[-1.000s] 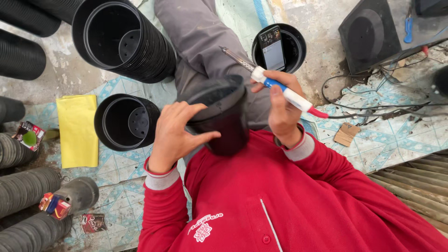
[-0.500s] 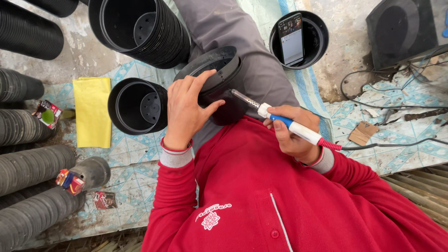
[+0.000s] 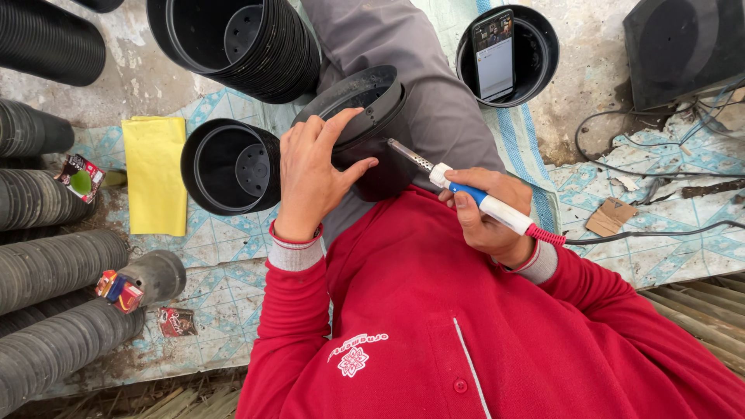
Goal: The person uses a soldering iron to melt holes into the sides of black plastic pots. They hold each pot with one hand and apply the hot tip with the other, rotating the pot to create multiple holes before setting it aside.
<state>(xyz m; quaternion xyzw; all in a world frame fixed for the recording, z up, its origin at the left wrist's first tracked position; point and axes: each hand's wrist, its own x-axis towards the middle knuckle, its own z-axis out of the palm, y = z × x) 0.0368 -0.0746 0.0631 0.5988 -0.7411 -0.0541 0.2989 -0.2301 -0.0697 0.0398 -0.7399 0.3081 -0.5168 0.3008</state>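
While your left hand [image 3: 314,182] clamps the black plastic pot [image 3: 365,124], your right hand [image 3: 485,213], just beside it, grips 1 soldering iron [image 3: 473,198]; next, press its tip steadily into the wall.

Pot workshop (stacked black pots [image 3: 54,264])

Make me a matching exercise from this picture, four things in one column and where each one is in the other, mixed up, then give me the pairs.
Things:
1. soldering iron
2. phone
3. yellow cloth
4. black pot

Places:
A. flat on the patterned mat, left of an empty pot
B. gripped in the right hand, tip toward the pot
C. propped inside a separate pot at the top
D. held on the lap by the left hand

Pairs: 1-B, 2-C, 3-A, 4-D
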